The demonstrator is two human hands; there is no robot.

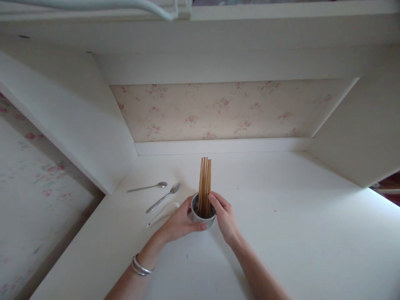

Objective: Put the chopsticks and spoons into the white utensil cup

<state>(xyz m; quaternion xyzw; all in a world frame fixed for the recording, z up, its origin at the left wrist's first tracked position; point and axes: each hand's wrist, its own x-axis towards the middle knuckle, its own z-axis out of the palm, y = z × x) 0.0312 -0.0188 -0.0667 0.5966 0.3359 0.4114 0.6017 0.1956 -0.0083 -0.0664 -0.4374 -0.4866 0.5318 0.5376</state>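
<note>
A grey-white cup (204, 222) with a dark inside holds a bundle of several wooden chopsticks (205, 179), standing nearly upright. My left hand (183, 221) is wrapped round the cup's left side, its thumb lying along the near side. At the cup's right rim, my right hand (225, 216) is closed with its fingertips against the chopsticks; some of its fingers are hidden. Left of the cup lie a thin metal spoon (146, 188), a larger metal spoon (164, 197) and a white spoon (164, 213), partly behind my left hand.
The white tabletop (281, 233) spreads around the cup. White side panels (71, 104) stand left and right, and a white shelf (218, 37) hangs overhead. Floral wallpaper (206, 112) shows at the back. A pale curved bar (125, 5) crosses the top left.
</note>
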